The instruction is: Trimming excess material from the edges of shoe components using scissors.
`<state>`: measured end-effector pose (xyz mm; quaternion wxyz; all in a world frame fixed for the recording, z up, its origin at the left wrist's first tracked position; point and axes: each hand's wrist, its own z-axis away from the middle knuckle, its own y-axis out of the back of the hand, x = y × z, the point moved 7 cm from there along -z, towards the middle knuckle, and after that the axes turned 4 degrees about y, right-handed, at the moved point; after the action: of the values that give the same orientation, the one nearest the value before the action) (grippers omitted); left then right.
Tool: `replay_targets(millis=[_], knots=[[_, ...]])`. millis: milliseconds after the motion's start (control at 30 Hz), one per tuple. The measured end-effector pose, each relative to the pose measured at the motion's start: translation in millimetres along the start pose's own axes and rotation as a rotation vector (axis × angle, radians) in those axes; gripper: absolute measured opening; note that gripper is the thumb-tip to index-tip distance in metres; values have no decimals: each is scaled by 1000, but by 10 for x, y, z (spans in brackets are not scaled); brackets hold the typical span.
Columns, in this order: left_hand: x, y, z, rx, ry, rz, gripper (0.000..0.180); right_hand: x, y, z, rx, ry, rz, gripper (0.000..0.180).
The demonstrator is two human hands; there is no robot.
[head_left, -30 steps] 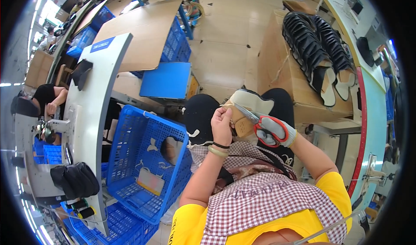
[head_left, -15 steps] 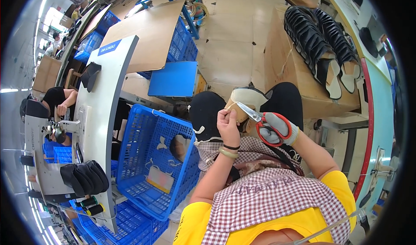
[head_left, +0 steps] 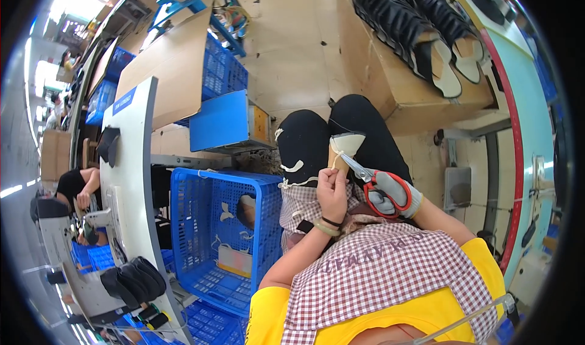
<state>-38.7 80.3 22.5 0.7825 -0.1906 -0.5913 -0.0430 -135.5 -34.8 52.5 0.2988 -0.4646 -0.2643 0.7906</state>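
Note:
In my left hand (head_left: 332,194) I pinch the lower end of a tan-and-white shoe upper piece (head_left: 347,144), held above my lap. A thin pale strip hangs along its tan edge. My right hand (head_left: 396,191), in a grey and white glove, grips red-handled scissors (head_left: 355,167). Their metal blades point up and left, with the tips against the edge of the piece. The tips are too small to tell whether they close on the strip. Several pale scraps (head_left: 294,166) cling to my black trouser legs and apron.
To my left stands a blue plastic basket (head_left: 262,247) with some pieces in it, beside a white sewing table (head_left: 131,168). A blue-topped box (head_left: 219,122) sits ahead. Rows of black shoe uppers (head_left: 396,22) lie on a cardboard box (head_left: 390,83) at the far right. A co-worker's arm (head_left: 90,188) shows at far left.
The shoe upper piece has turned, now narrow and upright with its white part on top. My knees have come closer together. The view has shifted; the scissors stay at the piece's edge.

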Motion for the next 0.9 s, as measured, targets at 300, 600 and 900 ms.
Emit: replay_targets(millis=[300,600,900], knots=[[1012,-322,-207,-224,-436,-771,24,-122,-93,220,161,14,110,44],[692,-374,-306,-108,-695,-796,10,-4,-50,234,173,-53,-32,35],[605,-464,-168,-121,-741,-729,7,-16,-134,197,224,-8,-107,32]])
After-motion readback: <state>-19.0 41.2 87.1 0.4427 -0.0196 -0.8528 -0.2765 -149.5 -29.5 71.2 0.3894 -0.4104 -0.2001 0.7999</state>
